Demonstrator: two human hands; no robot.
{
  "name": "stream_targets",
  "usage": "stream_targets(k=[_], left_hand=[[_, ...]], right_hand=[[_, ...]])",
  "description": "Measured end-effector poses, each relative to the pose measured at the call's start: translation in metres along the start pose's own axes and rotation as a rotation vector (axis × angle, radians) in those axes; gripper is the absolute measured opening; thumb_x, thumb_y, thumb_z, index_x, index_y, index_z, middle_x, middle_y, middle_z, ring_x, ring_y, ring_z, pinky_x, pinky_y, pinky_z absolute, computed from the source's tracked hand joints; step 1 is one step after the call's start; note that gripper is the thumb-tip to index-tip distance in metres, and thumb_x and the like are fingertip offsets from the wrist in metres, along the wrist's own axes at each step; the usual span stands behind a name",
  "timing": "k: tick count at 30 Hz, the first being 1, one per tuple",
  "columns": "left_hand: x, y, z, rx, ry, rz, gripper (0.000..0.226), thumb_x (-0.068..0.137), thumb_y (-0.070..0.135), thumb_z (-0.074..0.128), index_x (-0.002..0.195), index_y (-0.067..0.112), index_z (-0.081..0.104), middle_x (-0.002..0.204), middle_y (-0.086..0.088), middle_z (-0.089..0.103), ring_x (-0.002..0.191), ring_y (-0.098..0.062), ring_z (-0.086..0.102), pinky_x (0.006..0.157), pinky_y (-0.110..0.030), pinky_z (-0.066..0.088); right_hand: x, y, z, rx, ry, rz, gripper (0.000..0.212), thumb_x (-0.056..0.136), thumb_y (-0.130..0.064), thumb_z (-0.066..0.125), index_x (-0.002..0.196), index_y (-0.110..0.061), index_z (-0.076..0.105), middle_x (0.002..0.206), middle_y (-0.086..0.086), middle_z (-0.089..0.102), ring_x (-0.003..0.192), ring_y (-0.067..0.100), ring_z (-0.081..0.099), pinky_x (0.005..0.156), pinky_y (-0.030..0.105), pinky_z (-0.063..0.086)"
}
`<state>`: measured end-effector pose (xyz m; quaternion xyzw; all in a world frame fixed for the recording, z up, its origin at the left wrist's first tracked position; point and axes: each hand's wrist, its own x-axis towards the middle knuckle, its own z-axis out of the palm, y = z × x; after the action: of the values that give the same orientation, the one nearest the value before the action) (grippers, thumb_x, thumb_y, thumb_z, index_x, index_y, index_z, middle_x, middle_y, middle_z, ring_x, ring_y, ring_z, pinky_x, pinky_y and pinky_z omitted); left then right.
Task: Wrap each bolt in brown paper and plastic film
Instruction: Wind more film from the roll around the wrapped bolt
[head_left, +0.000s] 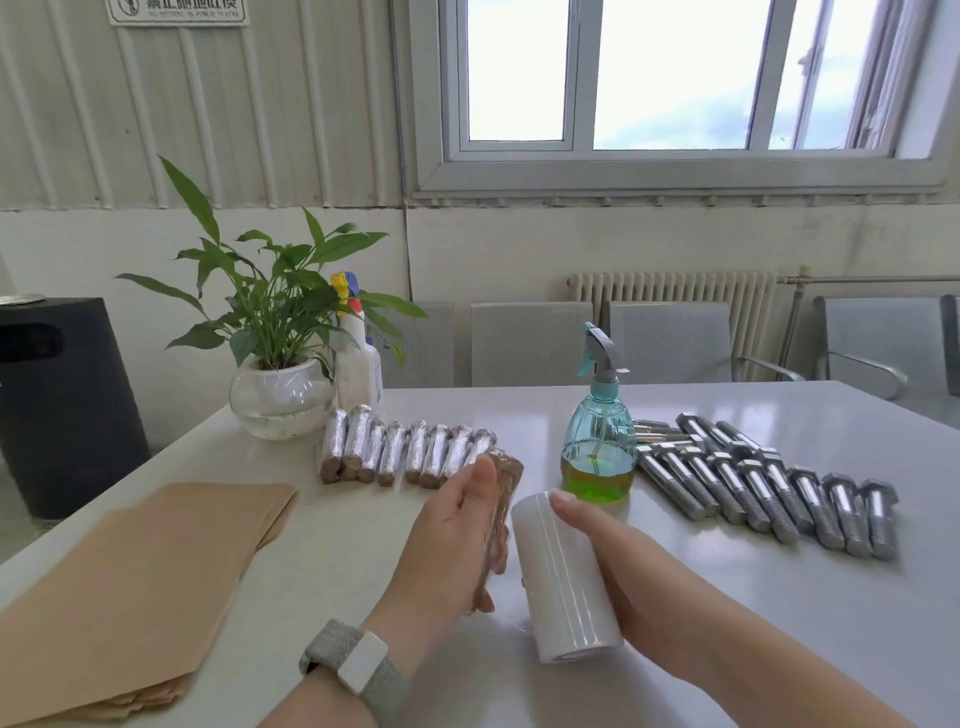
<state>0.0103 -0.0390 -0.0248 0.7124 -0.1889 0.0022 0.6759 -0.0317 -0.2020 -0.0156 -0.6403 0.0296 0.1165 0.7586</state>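
Both forearms are bare, no sleeves in view. The left hand (457, 535) has a wristband (353, 662) well back from the fingers: woven grey-green fabric strap with a plain white rectangular body (no markings visible). The right hand (613, 561) wears nothing.

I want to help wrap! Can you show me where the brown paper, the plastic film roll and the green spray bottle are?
brown paper (140, 587), head view, middle of top sheet.
plastic film roll (563, 577), head view, its curved side.
green spray bottle (598, 447), head view, its clear body.
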Motion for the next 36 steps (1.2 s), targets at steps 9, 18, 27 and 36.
stream_targets(k=[9, 18, 27, 36], left_hand=[[0.001, 0.003, 0.003, -0.080, -0.136, -0.074, 0.047, 0.087, 0.067, 0.045, 0.097, 0.028, 0.070, 0.076, -0.006, 0.070, 0.054, -0.019, 0.060, 0.039, -0.023, 0.041], [0.001, -0.004, 0.006, -0.258, -0.082, -0.180, 0.046, 0.082, 0.063, 0.061, 0.064, 0.021, 0.068, 0.068, -0.010, 0.056, 0.050, -0.018, 0.049, 0.046, -0.028, 0.041], [0.002, -0.007, 0.018, -0.573, 0.055, -0.309, 0.021, 0.099, 0.032, 0.052, 0.110, 0.019, 0.063, 0.092, -0.007, 0.071, 0.077, -0.020, 0.067, 0.063, -0.032, 0.052], [0.003, -0.009, 0.010, -0.593, -0.142, -0.232, 0.037, 0.083, 0.030, 0.073, 0.118, 0.027, 0.063, 0.112, -0.011, 0.071, 0.098, -0.029, 0.068, 0.095, -0.055, 0.049]], right_hand=[[0.003, -0.009, -0.011, -0.032, 0.026, 0.016, 0.069, 0.064, -0.062, 0.076, 0.109, -0.010, 0.068, 0.080, 0.011, 0.066, 0.064, 0.026, 0.066, 0.060, 0.033, 0.054], [0.006, -0.005, -0.010, 0.135, 0.050, 0.102, 0.063, 0.072, -0.056, 0.074, 0.111, -0.007, 0.066, 0.082, 0.019, 0.069, 0.065, 0.029, 0.067, 0.059, 0.035, 0.056], [0.011, 0.004, 0.004, 0.108, 0.121, -0.064, 0.054, 0.083, -0.049, 0.067, 0.122, -0.013, 0.060, 0.111, 0.016, 0.071, 0.094, 0.029, 0.071, 0.071, 0.036, 0.055], [0.008, 0.006, 0.009, 0.016, 0.062, -0.239, 0.042, 0.082, -0.053, 0.069, 0.111, -0.023, 0.069, 0.105, 0.009, 0.074, 0.093, 0.026, 0.072, 0.070, 0.035, 0.056]])
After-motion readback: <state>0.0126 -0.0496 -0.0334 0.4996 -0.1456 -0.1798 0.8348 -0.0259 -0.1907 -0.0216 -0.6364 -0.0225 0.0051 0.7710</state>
